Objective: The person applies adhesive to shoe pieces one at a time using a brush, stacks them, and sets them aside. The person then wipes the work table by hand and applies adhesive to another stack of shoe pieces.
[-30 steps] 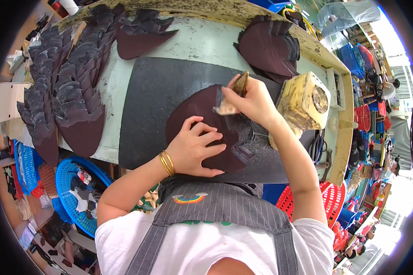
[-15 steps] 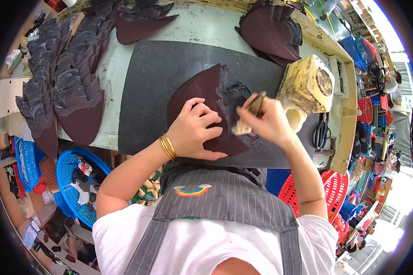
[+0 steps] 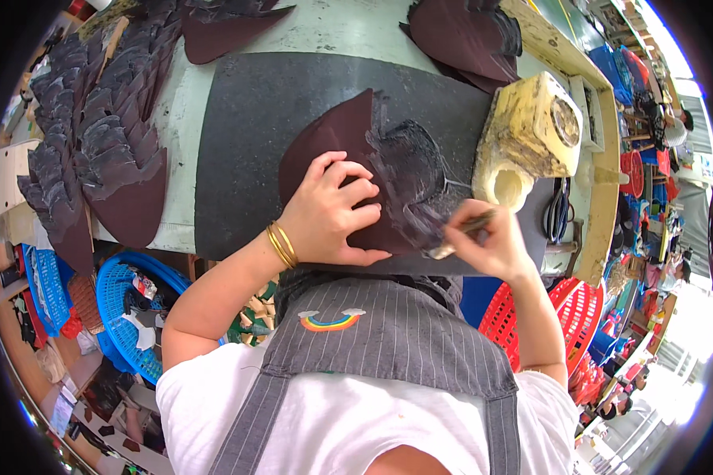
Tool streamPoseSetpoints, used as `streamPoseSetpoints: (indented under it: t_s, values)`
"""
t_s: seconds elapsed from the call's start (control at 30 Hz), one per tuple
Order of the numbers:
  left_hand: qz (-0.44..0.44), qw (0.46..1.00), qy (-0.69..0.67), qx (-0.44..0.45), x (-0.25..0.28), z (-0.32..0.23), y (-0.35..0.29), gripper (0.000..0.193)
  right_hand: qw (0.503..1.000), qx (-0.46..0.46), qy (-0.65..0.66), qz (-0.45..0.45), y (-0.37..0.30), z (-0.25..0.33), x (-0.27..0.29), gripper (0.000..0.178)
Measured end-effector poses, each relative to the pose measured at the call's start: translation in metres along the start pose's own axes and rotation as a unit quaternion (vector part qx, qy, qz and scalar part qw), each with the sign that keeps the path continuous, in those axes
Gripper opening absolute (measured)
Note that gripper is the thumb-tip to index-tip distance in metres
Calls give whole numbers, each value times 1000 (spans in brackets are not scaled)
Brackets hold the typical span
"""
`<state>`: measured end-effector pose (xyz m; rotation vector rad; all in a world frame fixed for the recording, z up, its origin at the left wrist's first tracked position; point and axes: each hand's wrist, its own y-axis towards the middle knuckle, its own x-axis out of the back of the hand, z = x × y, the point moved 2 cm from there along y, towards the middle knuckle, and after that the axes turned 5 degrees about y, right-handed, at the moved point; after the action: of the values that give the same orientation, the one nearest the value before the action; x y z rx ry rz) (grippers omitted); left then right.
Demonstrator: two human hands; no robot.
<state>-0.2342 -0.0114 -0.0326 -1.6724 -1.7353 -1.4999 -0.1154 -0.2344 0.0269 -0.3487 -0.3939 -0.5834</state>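
A dark maroon, curved flat piece (image 3: 329, 138) lies on a black mat (image 3: 245, 150), its right side covered by a dark, wet-looking coat. My left hand (image 3: 333, 214) rests on the piece with fingers spread, pressing it flat. In my right hand (image 3: 493, 247) is a short brush (image 3: 442, 252), gripped between thumb and fingers. Its pale tip touches the lower right edge of the piece and is smeared by motion. Just beyond that hand stands a yellowish, crusted glue container (image 3: 523, 131) with a round opening toward me.
Overlapping maroon pieces (image 3: 127, 206) line the table's left side, and more pieces (image 3: 459, 39) lie at the back. Scissors (image 3: 558, 210) lie right of the mat, by the wooden table edge (image 3: 602, 190). Below are a blue basket (image 3: 123, 293) and a red basket (image 3: 574, 317).
My right hand has moved down and slightly right with the brush, from the middle of the coated side to its lower edge. My left hand still presses the piece.
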Motion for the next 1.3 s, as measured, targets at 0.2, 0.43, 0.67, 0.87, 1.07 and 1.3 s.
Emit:
streamPoseSetpoints:
  t_s: [0.2, 0.43, 0.67, 0.87, 1.07, 1.3]
  values:
    - [0, 1000, -21, -2, 2, 3, 1, 47, 967, 171, 134, -135, 89, 44, 5, 3]
    - [-4, 1000, -20, 15, 2, -5, -2, 43, 969, 248, 1, 0, 122, 23, -22, 10]
    - [40, 999, 10, 9, 10, -4, 0, 46, 945, 274, -70, -162, 149, 36, -3, 9]
    - [26, 981, -141, 128, 16, 6, 1, 34, 983, 156, -93, 10, -12, 73, -7, 9]
    - [-123, 869, -342, 337, 77, 35, 1, 24, 979, 70, -189, 21, -4, 40, -64, 13]
    - [-235, 925, 233, 185, 133, 114, 15, 19, 885, -43, -298, -354, -27, 23, 44, 40]
